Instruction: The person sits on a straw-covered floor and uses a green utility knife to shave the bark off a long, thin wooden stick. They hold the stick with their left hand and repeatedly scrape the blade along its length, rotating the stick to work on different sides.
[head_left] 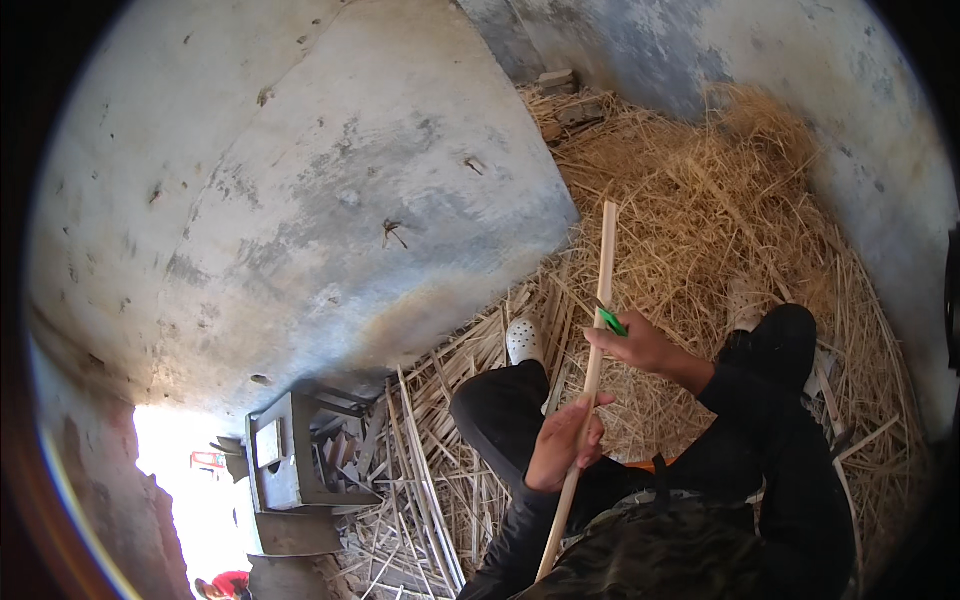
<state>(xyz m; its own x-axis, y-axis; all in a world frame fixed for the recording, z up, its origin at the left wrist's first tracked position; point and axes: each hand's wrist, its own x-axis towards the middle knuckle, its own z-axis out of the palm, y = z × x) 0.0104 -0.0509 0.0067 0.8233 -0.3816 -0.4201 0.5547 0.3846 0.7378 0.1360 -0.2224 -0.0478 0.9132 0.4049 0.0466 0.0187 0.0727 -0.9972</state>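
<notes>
A long pale bamboo strip (606,250) slants up and away in front of my body, its lower end passing beside my left forearm. My left hand (567,443) is closed round the strip's lower half. Farther up, my right hand (640,345) grips a small green-handled knife (612,322), held against the strip. The knife's blade is too small to make out clearly, and the right fingers partly cover its handle.
Straw-like shavings (690,220) are heaped ahead and right, against the walls. Split strips (425,480) lie left of my legs, beside a worn grey cabinet (290,450). A white clog (524,341) is on my foot. Someone in red (230,583) appears at the bright doorway.
</notes>
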